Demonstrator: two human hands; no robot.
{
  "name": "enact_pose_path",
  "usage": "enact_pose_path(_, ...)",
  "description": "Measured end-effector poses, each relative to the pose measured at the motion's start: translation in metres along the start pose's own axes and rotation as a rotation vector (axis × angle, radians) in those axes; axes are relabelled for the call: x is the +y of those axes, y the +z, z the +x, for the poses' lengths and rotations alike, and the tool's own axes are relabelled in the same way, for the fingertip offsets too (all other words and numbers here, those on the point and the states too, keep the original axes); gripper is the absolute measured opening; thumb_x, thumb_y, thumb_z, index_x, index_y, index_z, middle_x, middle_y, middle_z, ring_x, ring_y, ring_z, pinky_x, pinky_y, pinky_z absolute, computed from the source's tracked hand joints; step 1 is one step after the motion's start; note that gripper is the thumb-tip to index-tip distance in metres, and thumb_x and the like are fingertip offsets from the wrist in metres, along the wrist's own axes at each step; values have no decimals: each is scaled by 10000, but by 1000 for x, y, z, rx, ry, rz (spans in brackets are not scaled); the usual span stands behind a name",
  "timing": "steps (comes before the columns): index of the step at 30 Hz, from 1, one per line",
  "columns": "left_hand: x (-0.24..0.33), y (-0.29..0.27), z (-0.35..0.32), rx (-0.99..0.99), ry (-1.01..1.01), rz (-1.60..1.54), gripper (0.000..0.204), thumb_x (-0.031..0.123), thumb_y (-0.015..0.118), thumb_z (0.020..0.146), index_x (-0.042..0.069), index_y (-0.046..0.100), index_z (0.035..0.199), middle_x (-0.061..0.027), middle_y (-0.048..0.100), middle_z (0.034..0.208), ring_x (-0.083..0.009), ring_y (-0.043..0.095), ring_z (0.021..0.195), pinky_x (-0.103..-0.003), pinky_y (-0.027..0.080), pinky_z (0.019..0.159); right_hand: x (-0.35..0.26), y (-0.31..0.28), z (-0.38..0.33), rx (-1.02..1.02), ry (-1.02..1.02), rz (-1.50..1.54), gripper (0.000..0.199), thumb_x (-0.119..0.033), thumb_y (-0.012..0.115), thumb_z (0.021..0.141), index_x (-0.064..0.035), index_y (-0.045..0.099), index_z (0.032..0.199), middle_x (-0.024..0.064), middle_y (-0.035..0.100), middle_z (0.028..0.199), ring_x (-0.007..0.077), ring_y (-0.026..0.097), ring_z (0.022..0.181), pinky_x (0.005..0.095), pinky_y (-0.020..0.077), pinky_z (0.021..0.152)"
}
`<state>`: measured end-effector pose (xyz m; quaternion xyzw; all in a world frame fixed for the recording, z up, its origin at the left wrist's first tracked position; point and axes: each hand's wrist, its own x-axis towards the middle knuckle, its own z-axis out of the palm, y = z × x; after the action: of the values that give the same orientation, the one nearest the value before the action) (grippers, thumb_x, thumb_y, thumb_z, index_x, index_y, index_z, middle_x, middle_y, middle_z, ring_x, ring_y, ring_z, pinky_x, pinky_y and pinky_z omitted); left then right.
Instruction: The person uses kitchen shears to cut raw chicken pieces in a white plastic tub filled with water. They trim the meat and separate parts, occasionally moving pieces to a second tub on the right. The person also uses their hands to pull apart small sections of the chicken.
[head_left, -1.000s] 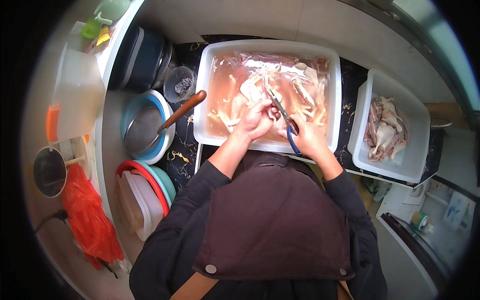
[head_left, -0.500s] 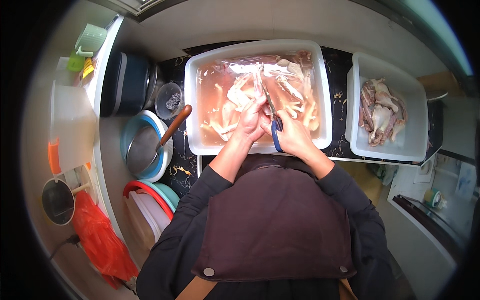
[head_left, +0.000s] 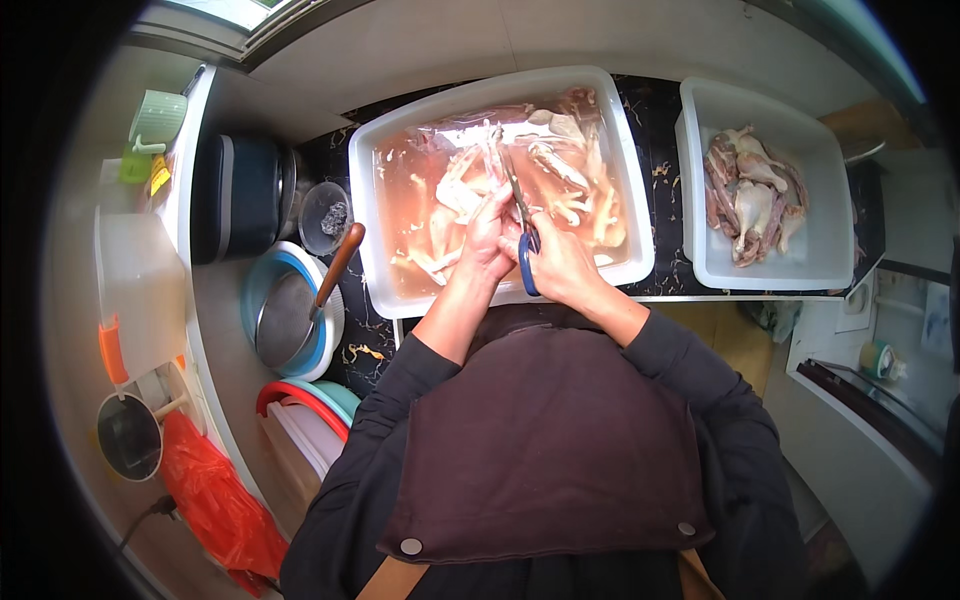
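A large white tub [head_left: 400,290] of pinkish water holds several pale poultry feet. My left hand [head_left: 487,240] grips one pale foot [head_left: 462,190] over the water. My right hand [head_left: 562,265] holds blue-handled scissors [head_left: 522,225], their blades pointing up and away along that foot. Both hands touch each other above the near half of the tub.
A second white tub [head_left: 830,265] at the right holds cut poultry pieces [head_left: 750,195]. Left of the big tub stand a metal pan with a wooden handle [head_left: 300,315], a dark pot [head_left: 245,195], a small bowl [head_left: 325,215], stacked red and teal basins [head_left: 310,405], and an orange bag [head_left: 215,495].
The view has shifted, so the tubs sit further right in the picture. My hands stay together over the tub, still working the scissors on the foot.
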<state>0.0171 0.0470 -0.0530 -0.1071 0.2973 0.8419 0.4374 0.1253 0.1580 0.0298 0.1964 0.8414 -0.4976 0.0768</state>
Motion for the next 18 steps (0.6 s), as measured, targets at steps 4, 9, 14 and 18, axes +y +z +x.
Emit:
enact_pose_path(4, 1, 12, -1, 55, 17, 16, 165, 201, 521, 1041, 75, 619, 1001, -64, 675, 842, -177, 667, 743, -326, 574, 678, 4, 2, 3, 0, -3, 29, 562, -507, 654, 921, 2, 531, 1125, 304, 672, 906, 487, 657, 912, 515, 488, 778)
enact_pose_path(9, -4, 6, 9, 12, 20, 10, 141, 188, 546, 1028, 72, 620, 997, -55, 671, 852, -172, 665, 749, -320, 571, 674, 22, 13, 10, 73, -40, 61, 606, -520, 657, 907, 39, 561, 1118, 283, 680, 862, 465, 675, 866, 525, 506, 780)
enact_pose_path(14, -7, 1, 12, 60, 67, 25, 88, 121, 599, 977, 39, 626, 995, -59, 649, 868, -177, 647, 756, -316, 537, 679, 36, 10, 20, -32, 173, 507, 480, -437, 719, 921, 17, 563, 916, 94, 575, 660, 190, 624, 551, 366, 520, 524)
enact_pose_path(18, 1, 15, 0, -61, 130, 232, 177, 33, 600, 932, 9, 581, 1106, -109, 646, 945, -187, 655, 839, -332, 540, 741, 21, -14, 18, -63, 149, 821, 312, -301, 736, 935, -32, 578, 942, 22, 569, 632, 101, 553, 459, 249, 453, 401)
